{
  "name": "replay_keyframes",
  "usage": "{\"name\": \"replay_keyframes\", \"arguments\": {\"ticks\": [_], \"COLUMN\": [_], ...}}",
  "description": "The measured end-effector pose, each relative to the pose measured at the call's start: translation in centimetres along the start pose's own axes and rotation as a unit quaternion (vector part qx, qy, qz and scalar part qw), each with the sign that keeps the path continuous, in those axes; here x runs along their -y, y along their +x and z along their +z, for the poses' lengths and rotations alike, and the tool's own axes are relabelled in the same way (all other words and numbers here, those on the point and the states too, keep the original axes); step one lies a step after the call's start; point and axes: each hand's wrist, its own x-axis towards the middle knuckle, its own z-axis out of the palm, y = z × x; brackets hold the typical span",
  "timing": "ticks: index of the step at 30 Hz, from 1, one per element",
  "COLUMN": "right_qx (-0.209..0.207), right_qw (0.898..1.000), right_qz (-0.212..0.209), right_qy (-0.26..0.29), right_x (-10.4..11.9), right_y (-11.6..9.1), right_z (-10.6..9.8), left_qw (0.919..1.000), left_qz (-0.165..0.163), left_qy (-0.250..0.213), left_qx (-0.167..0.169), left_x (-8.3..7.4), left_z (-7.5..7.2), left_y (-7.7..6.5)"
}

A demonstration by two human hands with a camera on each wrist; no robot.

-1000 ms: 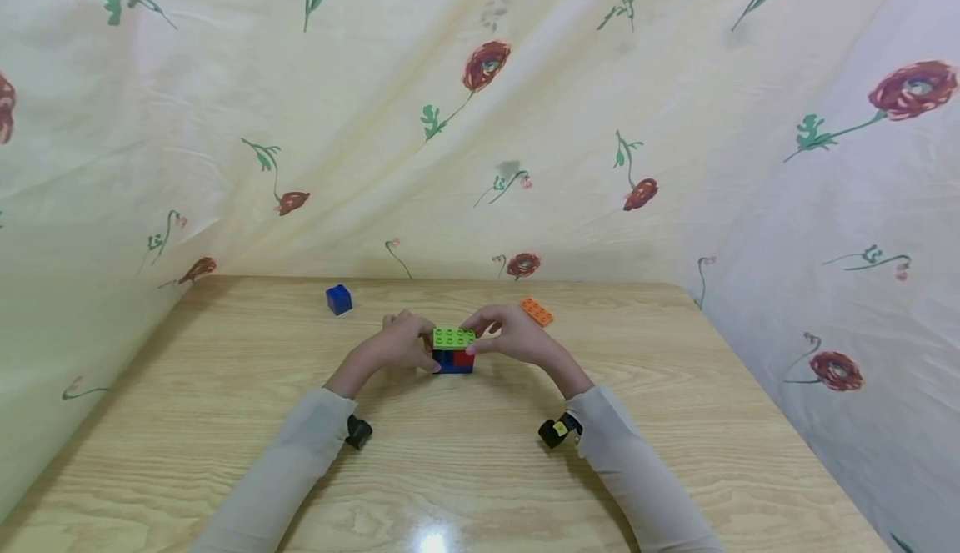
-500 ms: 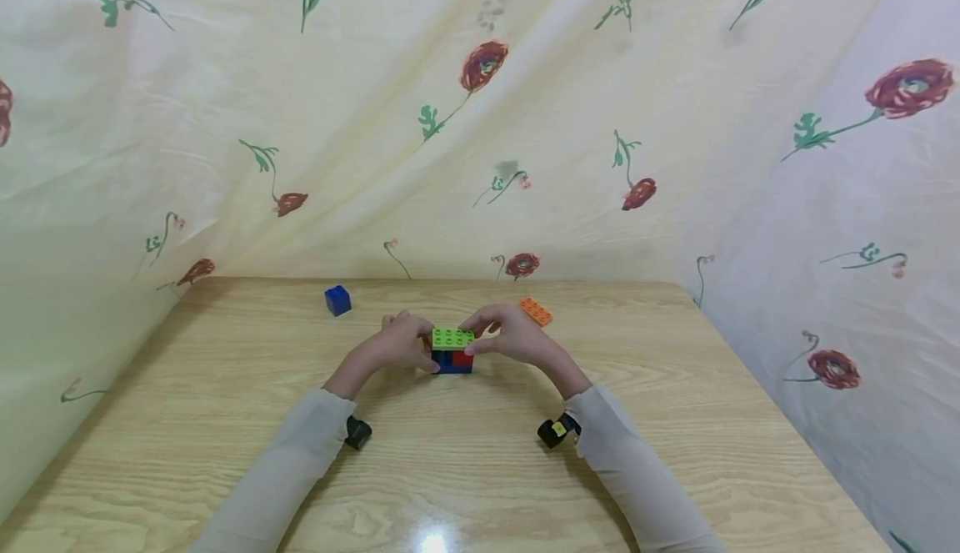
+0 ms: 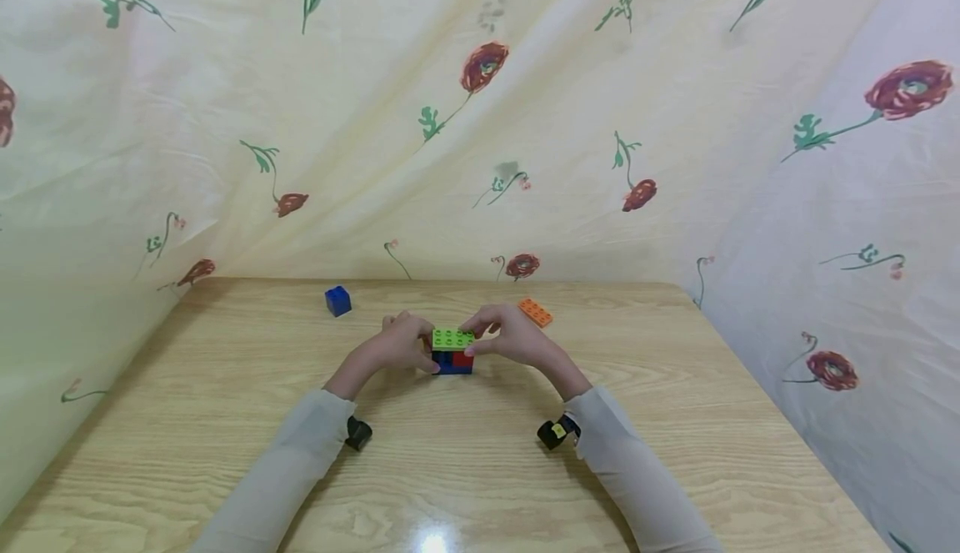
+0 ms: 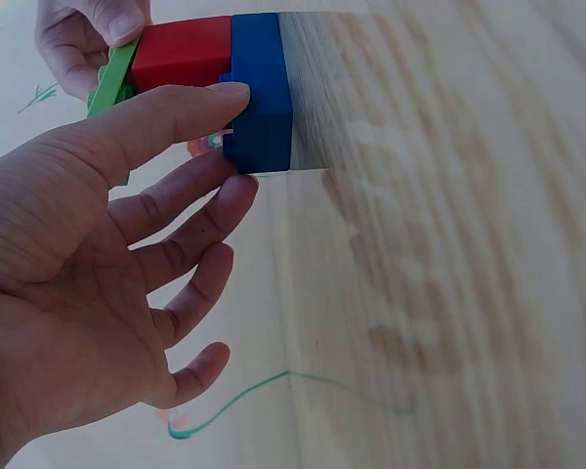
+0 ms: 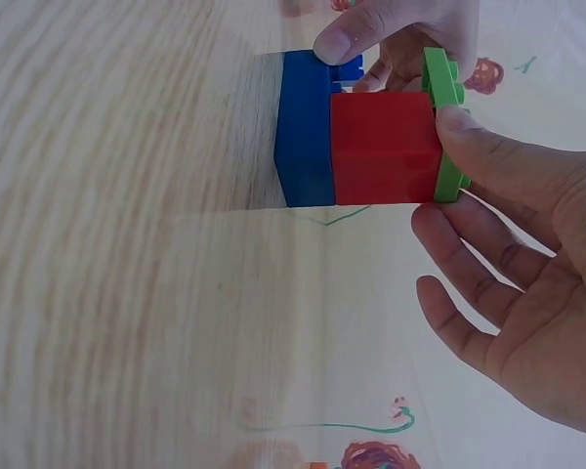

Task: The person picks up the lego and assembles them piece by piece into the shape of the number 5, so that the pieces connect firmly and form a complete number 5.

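Observation:
A small stack stands on the wooden table between the two hands: a long blue brick (image 4: 264, 93) at the bottom, a red brick (image 5: 386, 147) on its right half, and a light green plate with studs (image 3: 447, 339) on top. Under the plate's left half is a gap. My left hand (image 3: 405, 346) grips the left end of the blue brick, thumb on the near face and fingertips behind. With thumb and fingers, my right hand (image 3: 516, 336) pinches the right end of the green plate above the red brick. Whether the plate is fully pressed down I cannot tell.
A square blue brick (image 3: 338, 300) lies at the back left of the table (image 3: 450, 470). Behind the right hand is a flat orange plate with studs (image 3: 536, 312). A flowered cloth (image 3: 375, 119) hangs along the table's back and sides.

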Motion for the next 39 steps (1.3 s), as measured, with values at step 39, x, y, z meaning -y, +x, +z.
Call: {"name": "replay_keyframes", "arguments": {"ticks": [39], "right_qx": [0.015], "right_qw": [0.999], "right_qz": [-0.021], "right_qy": [-0.02], "right_x": [0.35], "right_y": [-0.09], "right_z": [-0.18], "left_qw": [1.0], "left_qz": [-0.002], "left_qy": [0.0], "left_qx": [-0.001], "left_x": [0.1], "left_z": [0.03], "left_y": [0.04]}}
